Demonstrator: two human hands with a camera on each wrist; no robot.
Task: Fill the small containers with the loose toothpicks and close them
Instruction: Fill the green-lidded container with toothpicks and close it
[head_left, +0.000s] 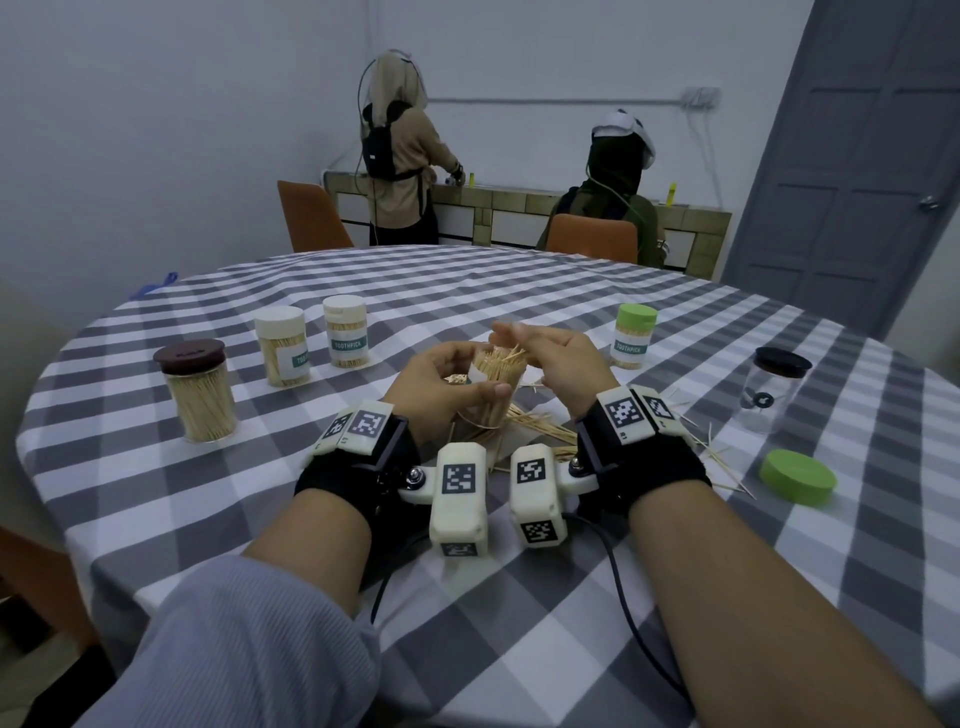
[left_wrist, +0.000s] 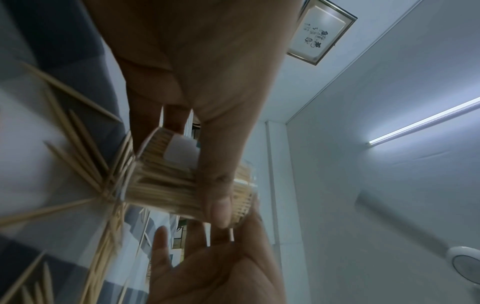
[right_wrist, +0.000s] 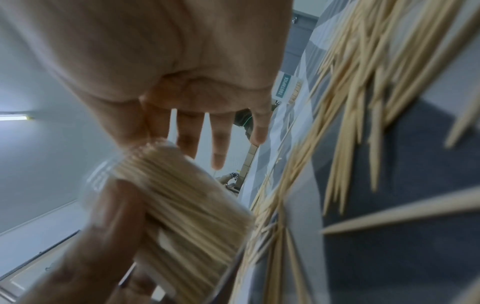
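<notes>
Dim, cool light from ceiling tube; wrist views motion-blurred, edges warped

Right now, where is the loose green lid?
In the head view, the green lid lies flat at the table's right, nearer than the dark-capped jar.

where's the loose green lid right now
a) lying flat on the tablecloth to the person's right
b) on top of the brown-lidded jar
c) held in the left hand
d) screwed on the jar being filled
a: the loose green lid lies flat on the checked tablecloth, right of the right hand, touched by neither hand.
</notes>
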